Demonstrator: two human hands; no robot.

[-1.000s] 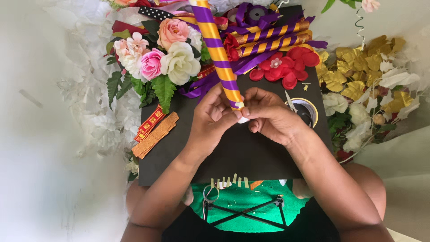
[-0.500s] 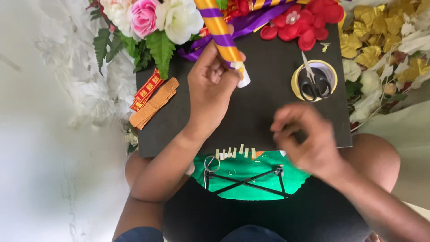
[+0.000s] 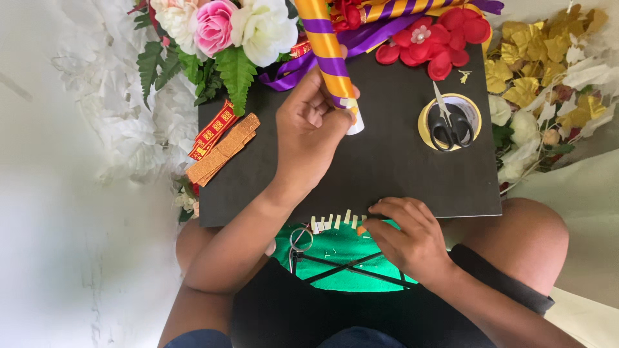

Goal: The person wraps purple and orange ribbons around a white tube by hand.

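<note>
On black lap board (image 3: 400, 174), stiff, light yellow-and-purple ribbon-wrapped rod (image 3: 329, 58) clamped near white end by left hand (image 3: 309, 132); small tape strip (image 3: 362, 227), flimsy, pinched at board edge by right hand (image 3: 406, 241).

board: black square board (image 3: 387, 174) resting across the lap
by the left hand (image 3: 309, 132): red patterned ribbon (image 3: 213, 130), brown glitter strips (image 3: 222, 149)
right of it: scissors (image 3: 449, 124) on a yellow tape roll (image 3: 422, 122)
at the right hand (image 3: 406, 235): small tape pieces (image 3: 332, 222) on the near edge
</note>
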